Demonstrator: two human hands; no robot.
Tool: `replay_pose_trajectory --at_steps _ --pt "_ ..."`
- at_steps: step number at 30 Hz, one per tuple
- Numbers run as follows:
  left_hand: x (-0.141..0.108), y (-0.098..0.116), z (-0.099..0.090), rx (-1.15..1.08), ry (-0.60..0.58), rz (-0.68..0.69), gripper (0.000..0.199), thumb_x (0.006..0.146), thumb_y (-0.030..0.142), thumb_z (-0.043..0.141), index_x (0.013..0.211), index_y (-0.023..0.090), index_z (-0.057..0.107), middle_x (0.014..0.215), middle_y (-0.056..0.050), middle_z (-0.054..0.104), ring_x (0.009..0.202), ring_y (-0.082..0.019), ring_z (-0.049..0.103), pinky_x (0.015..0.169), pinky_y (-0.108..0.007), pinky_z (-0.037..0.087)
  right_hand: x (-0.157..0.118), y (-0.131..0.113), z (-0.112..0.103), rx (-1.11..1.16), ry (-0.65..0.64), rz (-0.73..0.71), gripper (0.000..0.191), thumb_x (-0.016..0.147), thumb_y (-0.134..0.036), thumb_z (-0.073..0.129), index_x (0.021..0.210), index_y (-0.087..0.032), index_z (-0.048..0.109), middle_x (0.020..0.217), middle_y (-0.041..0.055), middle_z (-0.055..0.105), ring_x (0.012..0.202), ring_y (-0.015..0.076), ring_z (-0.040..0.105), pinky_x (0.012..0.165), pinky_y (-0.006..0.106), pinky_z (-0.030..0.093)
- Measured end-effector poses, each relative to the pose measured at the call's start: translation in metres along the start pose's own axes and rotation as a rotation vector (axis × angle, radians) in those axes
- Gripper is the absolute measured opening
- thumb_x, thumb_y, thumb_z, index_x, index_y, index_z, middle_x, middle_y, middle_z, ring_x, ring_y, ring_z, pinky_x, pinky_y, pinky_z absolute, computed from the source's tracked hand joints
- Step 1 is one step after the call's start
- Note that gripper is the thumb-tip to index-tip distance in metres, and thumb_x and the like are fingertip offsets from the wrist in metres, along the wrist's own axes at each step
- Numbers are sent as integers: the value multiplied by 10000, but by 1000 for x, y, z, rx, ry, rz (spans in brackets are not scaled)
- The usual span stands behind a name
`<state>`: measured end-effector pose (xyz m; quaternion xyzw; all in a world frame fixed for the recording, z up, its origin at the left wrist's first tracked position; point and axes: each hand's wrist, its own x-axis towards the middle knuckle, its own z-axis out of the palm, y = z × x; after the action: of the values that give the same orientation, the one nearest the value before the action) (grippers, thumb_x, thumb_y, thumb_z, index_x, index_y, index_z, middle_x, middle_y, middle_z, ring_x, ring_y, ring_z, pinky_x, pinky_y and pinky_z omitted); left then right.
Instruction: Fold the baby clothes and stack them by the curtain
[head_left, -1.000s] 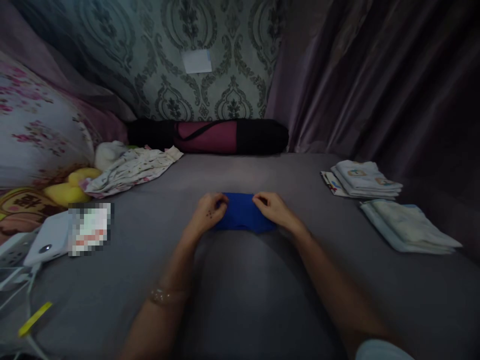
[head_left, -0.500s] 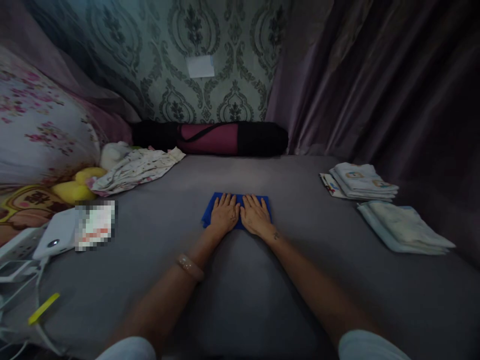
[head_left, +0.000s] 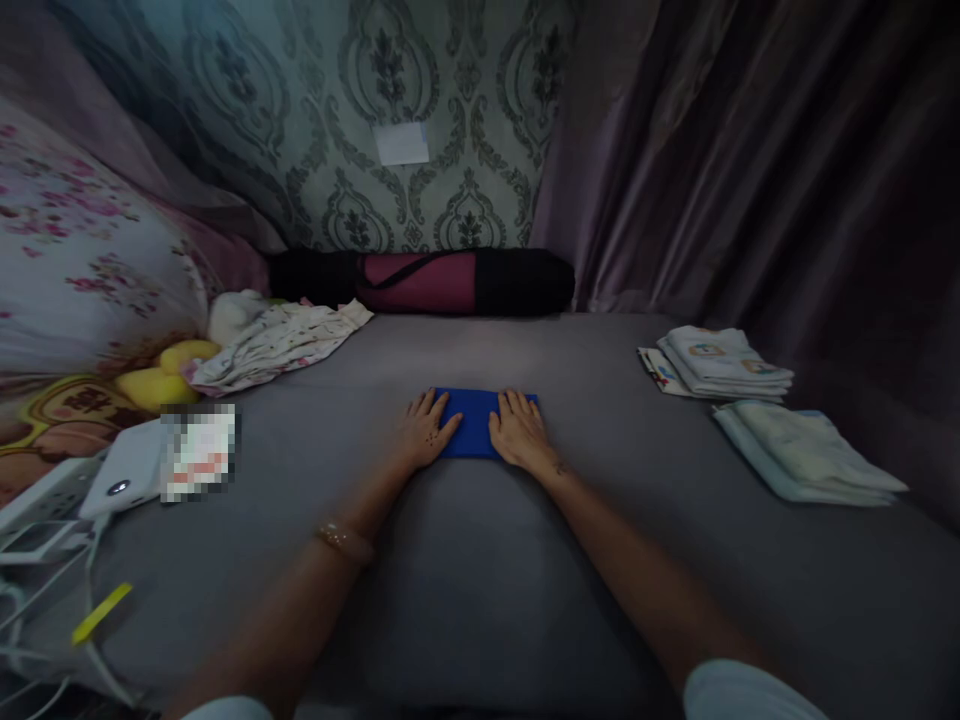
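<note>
A folded blue cloth (head_left: 472, 425) lies flat on the grey sheet (head_left: 465, 560) in front of me. On its left edge rests my left hand (head_left: 429, 428), palm down with the fingers spread. My right hand (head_left: 519, 428) lies palm down over the cloth's right part, its fingers stretched out. Neither hand grips anything. Between the two hands the middle of the cloth shows; its two ends are partly covered by my fingers.
On the right sit a folded white printed cloth stack (head_left: 727, 362) and a pale folded cloth (head_left: 806, 452). A black and maroon roll bag (head_left: 420, 280) lies along the wall. To the left are crumpled printed clothing (head_left: 289, 345), a white device (head_left: 124, 470) and a yellow strip (head_left: 103, 613).
My left hand has slid leftward to the cloth's left edge, and my right hand has shifted slightly right. More of the cloth's middle shows now.
</note>
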<state>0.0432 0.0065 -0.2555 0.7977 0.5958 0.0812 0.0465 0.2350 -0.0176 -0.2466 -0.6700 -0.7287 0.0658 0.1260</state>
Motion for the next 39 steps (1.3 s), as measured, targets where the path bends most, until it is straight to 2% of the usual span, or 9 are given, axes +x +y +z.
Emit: replay_pose_trajectory --at_steps 7,15,20,23,27,31,34,37,39 --pt "-3 -7 -2 -39 -40 48 718 928 591 182 1467 131 295 1537 -156 246 1411 -302 231 1128 -481 199 -10 27 -8 -20 -31 -44 575 959 -347 233 1453 -68 330 1506 156 317 1390 266 267 1135 405 181" --pt "-3 -15 -7 -102 -92 97 659 948 514 144 1462 128 295 1540 -148 242 1424 -264 203 1139 -460 181 -17 34 -6 -15 35 22 586 972 -381 212 1431 -50 364 1493 199 321 1381 298 283 1116 436 218" --pt "-8 -23 -8 -131 -42 46 639 928 495 256 1409 87 360 1496 -182 326 1367 -254 335 1107 -369 273 -26 53 -12 -36 28 -20 589 970 -378 207 1417 -36 381 1462 177 387 1353 268 341 1113 409 244" --pt "-16 -24 -14 -122 13 -92 665 878 563 356 1320 75 450 1366 -206 461 1251 -293 464 1024 -375 364 -35 65 -16 -24 26 -27 609 962 -411 247 1414 -23 374 1440 185 416 1335 270 363 1104 413 266" --pt "-25 -29 -24 -148 -16 -224 587 805 619 452 1062 110 593 1062 -169 610 993 -281 594 844 -351 451 -45 73 -19 -1 30 -22 590 945 -437 321 1347 -29 461 1403 209 449 1305 287 400 1084 422 298" --pt "-27 -30 -33 -212 -105 -257 416 787 564 502 802 161 604 823 -99 619 811 -229 599 681 -289 435 -56 71 -24 75 63 -64 459 936 -349 368 1310 -116 497 1289 161 558 1193 254 506 1012 401 384" --pt "-28 -26 -39 -294 -173 -276 367 766 528 531 629 188 528 620 -24 536 674 -184 556 579 -256 373 -68 67 -29 122 56 -68 424 941 -313 358 1319 -171 487 1232 131 590 1112 245 554 951 396 428" --pt "-32 -20 -44 -421 -151 -319 326 743 497 560 648 189 511 574 15 490 621 -158 529 538 -242 342 -78 63 -32 203 1 -101 453 914 -333 443 1345 -193 462 1225 117 584 1068 229 573 928 364 442" --pt "-34 -16 -47 -517 -144 -347 312 745 485 563 768 174 544 614 15 518 618 -158 544 536 -241 359 -80 63 -32 248 -22 -147 494 880 -317 513 1356 -198 453 1216 115 577 1067 217 567 928 347 438"
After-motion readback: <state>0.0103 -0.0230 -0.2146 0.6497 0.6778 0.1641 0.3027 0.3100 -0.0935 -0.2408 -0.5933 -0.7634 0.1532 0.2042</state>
